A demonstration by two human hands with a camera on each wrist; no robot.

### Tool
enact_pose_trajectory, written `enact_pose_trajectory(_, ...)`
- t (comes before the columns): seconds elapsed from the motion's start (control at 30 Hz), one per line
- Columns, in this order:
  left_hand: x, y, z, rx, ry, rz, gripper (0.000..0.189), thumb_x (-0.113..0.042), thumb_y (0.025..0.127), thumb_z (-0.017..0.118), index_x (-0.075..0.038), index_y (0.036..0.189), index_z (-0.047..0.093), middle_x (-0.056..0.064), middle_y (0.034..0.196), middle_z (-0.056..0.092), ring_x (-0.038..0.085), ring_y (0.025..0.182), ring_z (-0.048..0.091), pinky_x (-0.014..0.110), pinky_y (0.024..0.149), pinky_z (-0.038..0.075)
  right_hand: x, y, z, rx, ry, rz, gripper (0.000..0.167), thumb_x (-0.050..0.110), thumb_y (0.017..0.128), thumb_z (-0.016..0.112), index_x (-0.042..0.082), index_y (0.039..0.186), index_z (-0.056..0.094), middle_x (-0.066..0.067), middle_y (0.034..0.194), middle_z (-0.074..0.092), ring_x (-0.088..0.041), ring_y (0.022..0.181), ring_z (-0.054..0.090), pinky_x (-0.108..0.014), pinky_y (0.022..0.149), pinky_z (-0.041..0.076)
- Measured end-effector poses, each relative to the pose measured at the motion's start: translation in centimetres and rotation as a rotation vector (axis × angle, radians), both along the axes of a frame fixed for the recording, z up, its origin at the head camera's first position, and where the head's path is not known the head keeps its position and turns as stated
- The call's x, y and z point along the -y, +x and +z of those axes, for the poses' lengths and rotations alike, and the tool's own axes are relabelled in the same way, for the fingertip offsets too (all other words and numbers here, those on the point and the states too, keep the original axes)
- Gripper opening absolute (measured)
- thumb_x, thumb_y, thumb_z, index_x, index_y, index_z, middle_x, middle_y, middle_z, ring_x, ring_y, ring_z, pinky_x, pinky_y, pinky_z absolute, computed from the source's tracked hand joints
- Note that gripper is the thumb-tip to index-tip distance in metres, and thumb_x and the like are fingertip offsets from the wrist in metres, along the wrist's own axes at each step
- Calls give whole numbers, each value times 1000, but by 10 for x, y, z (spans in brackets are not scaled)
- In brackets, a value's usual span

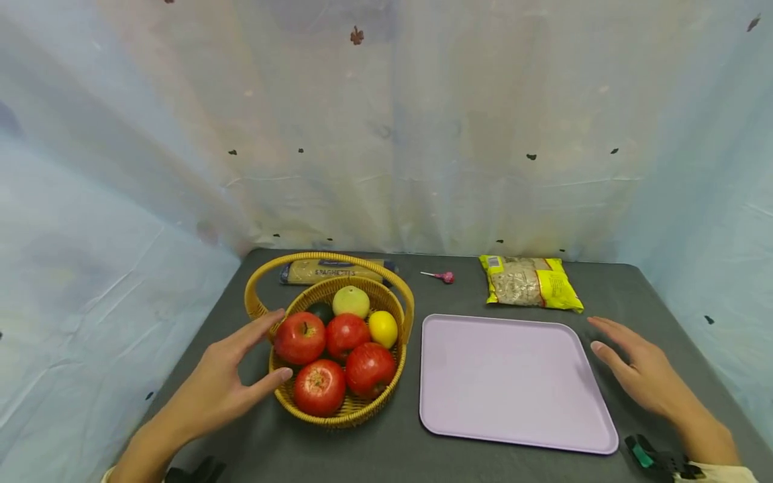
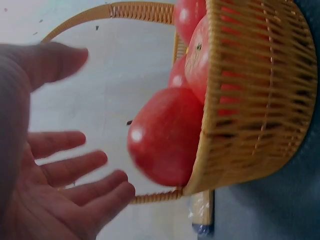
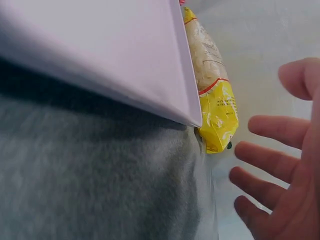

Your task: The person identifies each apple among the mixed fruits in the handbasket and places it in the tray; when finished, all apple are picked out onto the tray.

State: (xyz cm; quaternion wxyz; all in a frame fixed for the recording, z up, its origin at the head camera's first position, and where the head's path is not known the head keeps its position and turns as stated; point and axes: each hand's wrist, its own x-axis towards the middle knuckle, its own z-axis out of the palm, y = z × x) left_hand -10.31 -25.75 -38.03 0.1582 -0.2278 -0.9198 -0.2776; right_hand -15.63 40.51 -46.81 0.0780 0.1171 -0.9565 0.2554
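While the left hand (image 1: 223, 377) hovers at the left of the head view, thumb and fingers spread wide apart and holding nothing, the red apple (image 1: 300, 339) nearest it sits at the left edge of the wicker basket (image 1: 341, 421), left of the frame's centre, its side just beyond the rim. Glossy and round, the apple looks firm and fairly light, though smooth enough to slip or roll if pinched off-centre; if it is real, hard knocks could bruise it. A grip across its widest part, thumb on the near side and fingers on the far side, seems best.

Around it crowd three more red fruits (image 1: 320, 388), a yellow one (image 1: 383, 329), a pale green one (image 1: 351, 302) and a dark green one (image 1: 320, 312). The arched handle (image 1: 329, 256) rises behind the apple, near the fingertips, and could catch them; the rim blocks a low approach.

On the right, the right hand (image 1: 643, 372) is empty, its digits apart, beside the lilac tray (image 1: 507, 382). Along the table's back edge lie a spaghetti packet (image 1: 332, 272), a lollipop (image 1: 447, 277) and a yellow bag (image 1: 558, 285).
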Motion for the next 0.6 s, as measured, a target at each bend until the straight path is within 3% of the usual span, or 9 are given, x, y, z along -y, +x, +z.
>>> enact_pose_trajectory(0.1, -6, -5, -5, 62, -27, -1, 83, -32, 95, 89, -16, 166, 49, 8, 160, 60, 34, 139, 66, 36, 109, 59, -1, -2, -3, 52, 7, -17, 55, 31, 115, 57, 2, 161, 49, -37, 158, 50, -67, 139, 47, -84, 103, 37)
enact_pose_trajectory(0.2, -11, -11, -10, 112, -38, -8, 80, -32, 99, 84, -11, 166, 46, 14, 162, 58, 39, 141, 64, 63, 105, 58, -2, -2, -6, 107, 16, -24, 57, 34, 115, 55, 1, 162, 48, -39, 158, 50, -68, 139, 46, -83, 102, 38)
enact_pose_trajectory(0.4, -22, -21, -14, 120, -68, 11, 79, -26, 98, 85, -4, 163, 47, 21, 162, 56, 43, 138, 64, 61, 103, 60, -5, -5, -9, 186, 6, -19, 61, 37, 116, 52, 2, 165, 44, -39, 160, 47, -68, 142, 44, -85, 103, 38)
enact_pose_trajectory(0.6, -40, -31, -12, 174, -140, 130, 81, -24, 95, 86, 4, 160, 47, 30, 158, 55, 50, 135, 63, 65, 101, 60, -7, -6, -14, 236, 17, -4, 64, 41, 115, 55, 6, 167, 42, -38, 162, 45, -66, 143, 43, -87, 103, 38)
